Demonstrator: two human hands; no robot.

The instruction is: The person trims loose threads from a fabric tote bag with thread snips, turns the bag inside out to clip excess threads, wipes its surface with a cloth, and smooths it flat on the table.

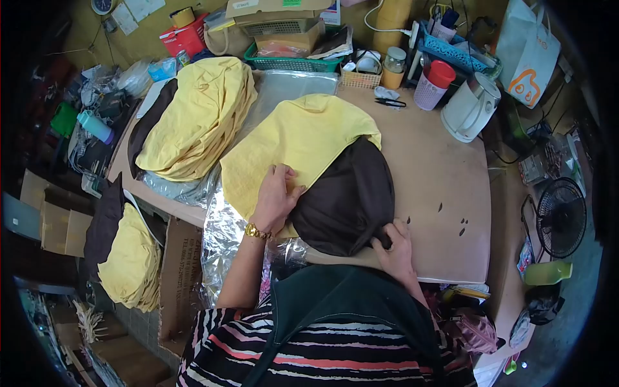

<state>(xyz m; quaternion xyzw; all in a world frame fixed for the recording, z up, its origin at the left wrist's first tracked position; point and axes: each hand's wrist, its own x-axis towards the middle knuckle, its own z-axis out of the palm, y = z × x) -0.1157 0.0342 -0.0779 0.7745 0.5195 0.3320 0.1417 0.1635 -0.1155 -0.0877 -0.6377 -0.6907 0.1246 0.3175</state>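
Observation:
A yellow-and-brown cloth piece [300, 132] lies in front of me on the brown board-covered table. Its dark brown part [348, 193] is folded over the yellow along a slanting seam. My left hand [276, 193], with a gold watch on the wrist, is closed at the seam with bent fingers and thumb drawn together on the cloth. At the near right corner of the dark cloth, my right hand [394, 248] pinches the edge between thumb and fingers. The underside of the piece is hidden.
A stack of yellow-and-brown pieces [200, 119] lies on plastic at the left; another stack [132, 258] sits lower. A white kettle [472, 106], a red cup [441, 74] and small scissors [391, 102] stand or lie at the back right. A black fan [560, 216] is farther right.

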